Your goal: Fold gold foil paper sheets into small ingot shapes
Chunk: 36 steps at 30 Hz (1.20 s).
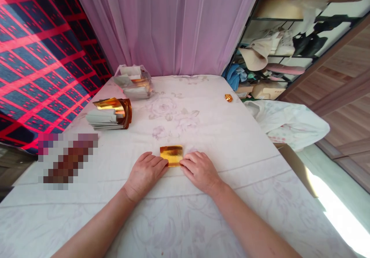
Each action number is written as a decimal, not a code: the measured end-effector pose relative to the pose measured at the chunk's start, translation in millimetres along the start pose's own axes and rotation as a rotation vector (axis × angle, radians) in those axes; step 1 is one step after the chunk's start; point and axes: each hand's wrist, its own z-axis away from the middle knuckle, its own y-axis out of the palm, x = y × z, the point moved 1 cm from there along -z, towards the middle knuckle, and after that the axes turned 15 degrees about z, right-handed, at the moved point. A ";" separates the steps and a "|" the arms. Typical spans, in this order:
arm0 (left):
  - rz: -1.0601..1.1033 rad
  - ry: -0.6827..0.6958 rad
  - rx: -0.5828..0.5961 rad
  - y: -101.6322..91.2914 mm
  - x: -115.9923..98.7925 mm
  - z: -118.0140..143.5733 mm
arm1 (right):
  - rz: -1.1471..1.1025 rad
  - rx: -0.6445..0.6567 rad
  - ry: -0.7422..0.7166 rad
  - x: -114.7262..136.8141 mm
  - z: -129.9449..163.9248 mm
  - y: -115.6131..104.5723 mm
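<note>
A small rectangle of shiny gold foil paper (171,154) lies flat on the table in front of me. My left hand (146,169) grips its near left corner, fingers pressed together at the edge. At the near right corner, my right hand (200,170) pinches the same sheet. Both thumbs are mostly hidden. To the left stands a curled stack of gold foil paper sheets (111,115), with pale backs showing. A folded gold piece (228,97) sits by itself at the table's far right.
A clear plastic bag (133,82) of more paper stands at the back left. The table wears a floral cloth (185,219). A purple curtain (167,26) hangs behind it. Right of the table are a white plastic bag (297,123) and a shelf rack (280,55). A blurred-out patch (69,161) covers something at left.
</note>
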 end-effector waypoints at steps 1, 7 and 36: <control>0.001 0.003 -0.012 0.2 0.6 0.3 | -0.003 -0.001 0.003 0.0 0.1 0.3; 0.045 0.023 -0.073 0.1 3.5 -1.5 | -0.055 -0.111 0.018 -1.2 -0.6 3.1; 0.274 -0.428 0.060 1.9 10.0 -8.4 | 0.007 -0.072 0.252 4.8 -13.6 7.0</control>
